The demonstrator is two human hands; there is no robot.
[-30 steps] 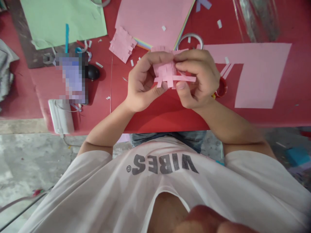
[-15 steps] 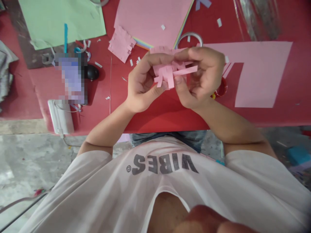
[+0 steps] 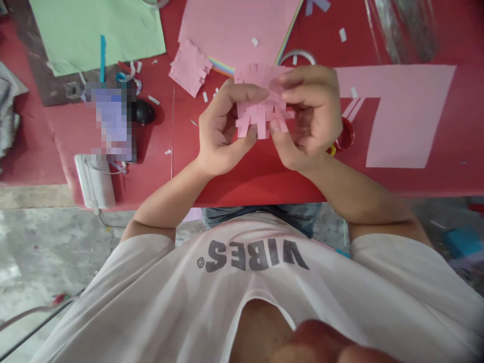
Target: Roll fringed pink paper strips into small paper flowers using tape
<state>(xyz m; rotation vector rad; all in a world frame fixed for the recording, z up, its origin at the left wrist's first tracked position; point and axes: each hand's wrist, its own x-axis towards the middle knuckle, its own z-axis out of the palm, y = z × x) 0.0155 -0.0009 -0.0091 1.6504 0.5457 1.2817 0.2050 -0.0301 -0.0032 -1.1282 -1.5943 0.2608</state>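
Observation:
A piece of pink paper (image 3: 251, 112) with strips woven through it and loose strip ends along its near edge is held up over the table between both hands. My left hand (image 3: 223, 133) grips its left side, thumb below and index finger laid across the front. On the right side, my right hand (image 3: 312, 116) pinches the paper, with the thumb at a lower strip and the fingertips higher up. Part of the paper is hidden by the fingers. Left of it on the table lies a similar notched pink paper square (image 3: 190, 68).
A pink sheet stack (image 3: 234, 25) lies at the back, with a roll of tape (image 3: 298, 54) beside it. A cut pink sheet (image 3: 403, 121) is to the right, a green sheet (image 3: 98, 33) at the back left. A black mouse (image 3: 144, 112), white power bank (image 3: 94, 184) and paper scraps lie left.
My right fingers have opened slightly and shifted left and up. The long strip that stuck out to the right now hangs down near my right thumb, and the paper lies flatter.

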